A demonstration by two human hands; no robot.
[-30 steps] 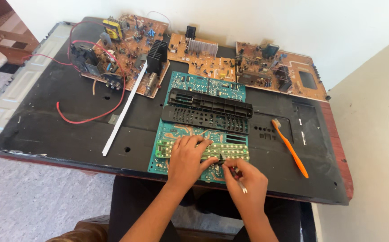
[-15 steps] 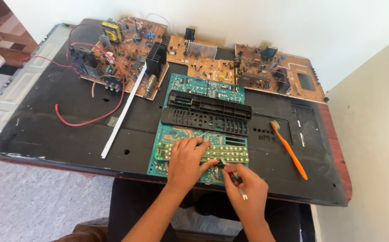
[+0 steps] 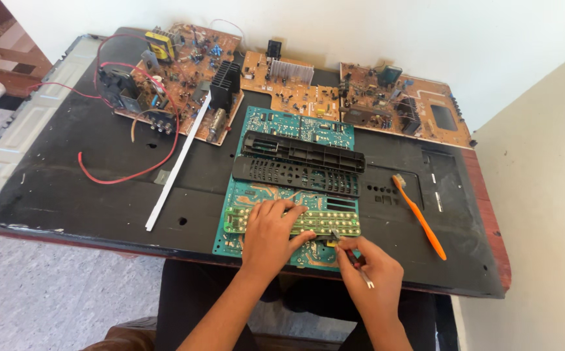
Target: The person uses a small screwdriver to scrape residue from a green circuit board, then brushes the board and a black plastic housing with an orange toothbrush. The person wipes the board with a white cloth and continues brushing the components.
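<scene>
An orange toothbrush [image 3: 420, 218] lies on the black counter [image 3: 67, 188], right of two black perforated plastic covers [image 3: 298, 166]. Along the far edge sit three brown circuit boards [image 3: 295, 91] — the left one trails a red wire [image 3: 123, 172]. A white strip [image 3: 178, 162] lies diagonally beside it, near a grey panel [image 3: 9, 149].

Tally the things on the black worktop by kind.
Brown circuit boards: 3
Green circuit boards: 2
Black plastic panels: 2
Translucent keypad strip: 1
Orange toothbrush: 1
White strip: 1
Total: 10
</scene>
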